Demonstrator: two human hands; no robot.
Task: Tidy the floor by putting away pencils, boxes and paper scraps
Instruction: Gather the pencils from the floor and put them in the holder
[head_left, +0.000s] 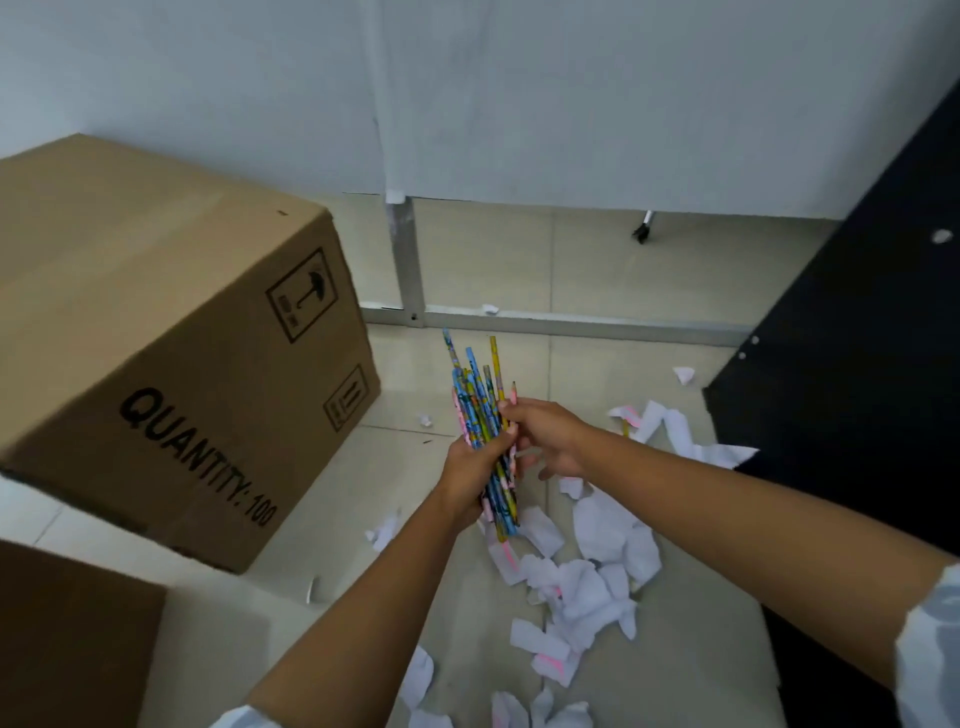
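Observation:
My left hand (470, 470) is closed around a bundle of several patterned pencils (480, 400), blue, yellow and pink, held above the floor with tips pointing away from me. My right hand (545, 434) pinches one pink pencil at the bundle's right side, fingers touching the bundle. Torn white and pink paper scraps (587, 571) lie scattered on the tiled floor below and to the right of my hands. One yellow pencil (625, 428) lies half hidden among scraps to the right. A large closed cardboard box (156, 338) printed "QUANTITY: 100" stands on the left.
A second brown box (72, 644) fills the lower left corner. A black cabinet (857, 389) stands at the right. A metal frame rail (545, 322) and post run along the floor under a white partition at the back. Small scraps (684, 374) lie near the rail.

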